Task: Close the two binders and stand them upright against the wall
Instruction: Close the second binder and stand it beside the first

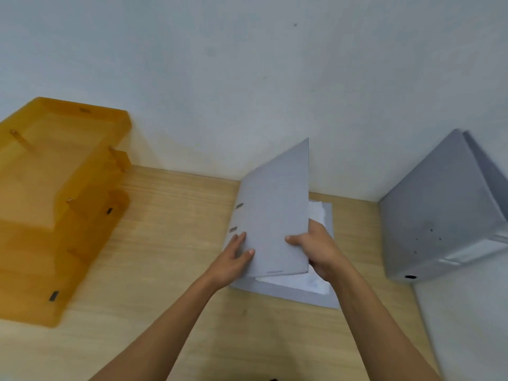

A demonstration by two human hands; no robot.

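Note:
A grey binder [275,213] lies in the middle of the wooden desk with its front cover raised at a steep angle. White pages [316,213] show beneath that cover. My right hand [316,250] grips the cover's right edge, thumb on top and fingers underneath. Resting flat on the cover's lower left, near the spine, is my left hand [235,257]. A second grey binder [437,215] stands closed at the right, leaning against the wall [247,78].
An orange translucent stacked letter tray [55,193] fills the left side of the desk [170,265]. The wall runs along the desk's far edge. A pale side panel borders the desk at the right.

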